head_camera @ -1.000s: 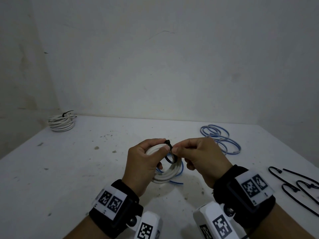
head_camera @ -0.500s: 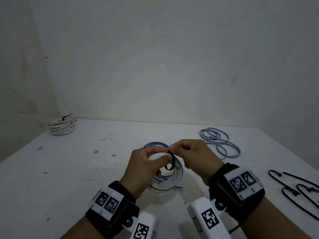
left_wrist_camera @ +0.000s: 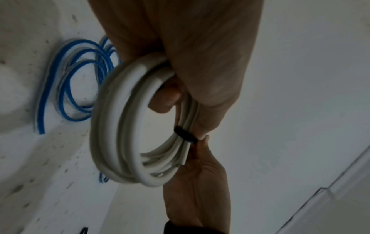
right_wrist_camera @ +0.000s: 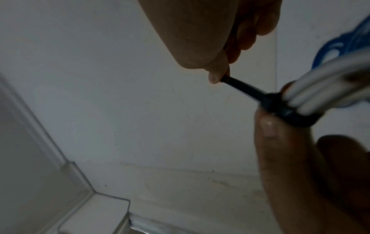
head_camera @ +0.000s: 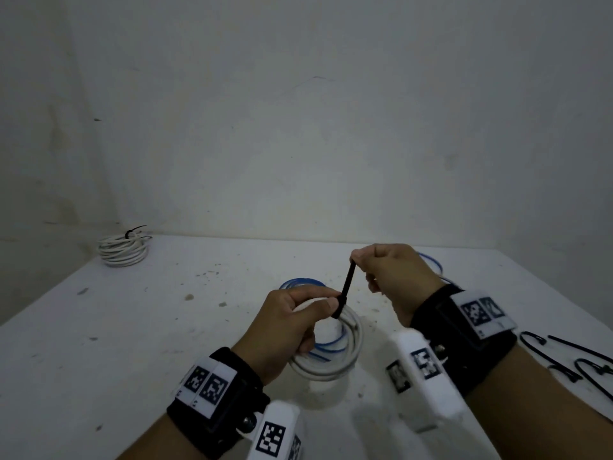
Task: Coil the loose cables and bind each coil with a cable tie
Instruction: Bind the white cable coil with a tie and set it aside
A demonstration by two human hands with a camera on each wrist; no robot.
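Observation:
My left hand [head_camera: 292, 323] grips a white cable coil [head_camera: 335, 363] above the table, thumb pressed at the black cable tie's head. The cable tie [head_camera: 345, 291] wraps tightly round the coil [left_wrist_camera: 120, 126], seen as a narrow black band [left_wrist_camera: 185, 134]. My right hand [head_camera: 388, 270] pinches the tie's free tail [right_wrist_camera: 240, 86] and holds it drawn taut, up and away from the coil [right_wrist_camera: 320, 88]. A loose blue cable [left_wrist_camera: 76, 82] lies on the table under the coil. More blue cable [head_camera: 431, 263] shows behind my right hand.
A white coil bound with a black tie [head_camera: 123, 249] sits at the table's far left corner. Spare black cable ties [head_camera: 577, 363] lie at the right edge. The white table [head_camera: 132, 327] meets walls at the back and left.
My right hand has pulled the tie's tail up and to the right, drawing the loop from slack to tight round the white coil. My left hand kept its grip on the coil.

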